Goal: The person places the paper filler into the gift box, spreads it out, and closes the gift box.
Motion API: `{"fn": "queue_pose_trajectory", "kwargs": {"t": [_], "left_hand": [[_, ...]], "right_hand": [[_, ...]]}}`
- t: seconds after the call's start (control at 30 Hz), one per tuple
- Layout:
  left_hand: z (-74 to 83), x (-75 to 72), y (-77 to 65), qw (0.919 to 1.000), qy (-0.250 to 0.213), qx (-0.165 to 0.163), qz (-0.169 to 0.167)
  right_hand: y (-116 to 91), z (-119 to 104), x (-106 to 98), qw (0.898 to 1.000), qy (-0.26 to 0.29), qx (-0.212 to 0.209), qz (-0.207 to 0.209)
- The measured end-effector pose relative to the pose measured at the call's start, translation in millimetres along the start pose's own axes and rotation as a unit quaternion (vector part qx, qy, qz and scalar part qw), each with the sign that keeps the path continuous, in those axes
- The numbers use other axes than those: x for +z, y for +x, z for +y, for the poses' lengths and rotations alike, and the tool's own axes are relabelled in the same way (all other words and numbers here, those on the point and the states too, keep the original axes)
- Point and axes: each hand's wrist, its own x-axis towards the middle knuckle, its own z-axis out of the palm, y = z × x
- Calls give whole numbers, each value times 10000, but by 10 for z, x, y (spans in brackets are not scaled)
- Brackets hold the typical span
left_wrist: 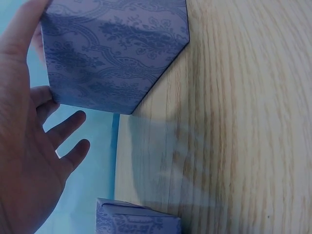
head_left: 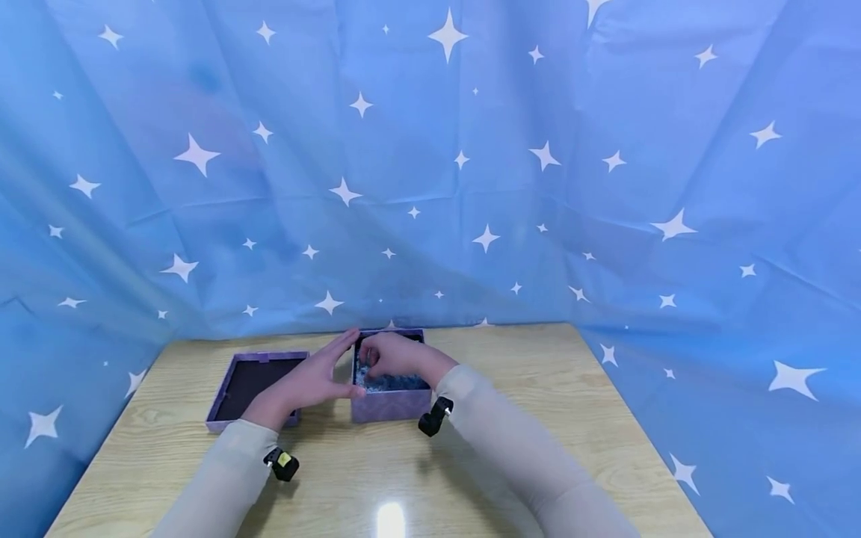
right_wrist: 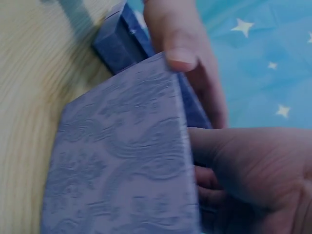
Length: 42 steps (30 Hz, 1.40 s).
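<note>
A purple patterned box (head_left: 392, 407) stands at the back middle of the table, with blue shredded filling (head_left: 397, 382) inside. My left hand (head_left: 316, 379) braces the box's left side, its thumb at the near corner and a long finger reaching toward the far corner. In the left wrist view, the ring and little fingers of the left hand (left_wrist: 29, 136) spread off the box wall. Down inside the box reaches my right hand (head_left: 397, 355), its fingers bent over the filling. The right wrist view shows the right hand (right_wrist: 263, 170) behind the box wall (right_wrist: 122, 156), which hides its fingertips.
Left of the box lies a shallow purple lid (head_left: 304, 353), its dark inside facing up, partly behind my left forearm. A blue curtain with white stars (head_left: 430, 187) hangs right behind the wooden table (head_left: 538, 388). Each wrist wears a small black camera.
</note>
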Motion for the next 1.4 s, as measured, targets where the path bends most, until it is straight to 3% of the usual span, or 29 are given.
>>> {"fn": "queue_pose_trajectory", "kwargs": {"t": [0.13, 0.4, 0.53, 0.7, 0.83, 0.93, 1.07, 1.2, 1.4], "left_hand": [[-16, -16, -3, 10000, 30, 8, 32], [-19, -24, -8, 9998, 187, 60, 9], [-16, -20, -14, 9998, 197, 79, 24], [-8, -18, -6, 9999, 51, 91, -17], [-14, -17, 5, 10000, -1, 69, -47], [-5, -21, 6, 10000, 12, 69, -37], [-11, -33, -4, 10000, 44, 19, 2], [-34, -30, -9, 10000, 88, -13, 2], [-31, 0, 18, 9999, 83, 101, 26]], "right_hand": [[28, -15, -35, 9998, 66, 185, 33], [147, 68, 86, 9957, -675, 357, -521], [170, 99, 129, 9932, -903, 412, -610], [116, 115, 49, 9951, -846, 183, -486], [-11, 86, -93, 9984, -476, 98, -297], [-105, 45, -197, 9988, -361, 233, -226], [-162, 5, -261, 9949, -673, 528, -533], [-140, 13, -252, 9894, -1024, 703, -752], [-71, 74, -224, 9851, -1128, 975, -854]]}}
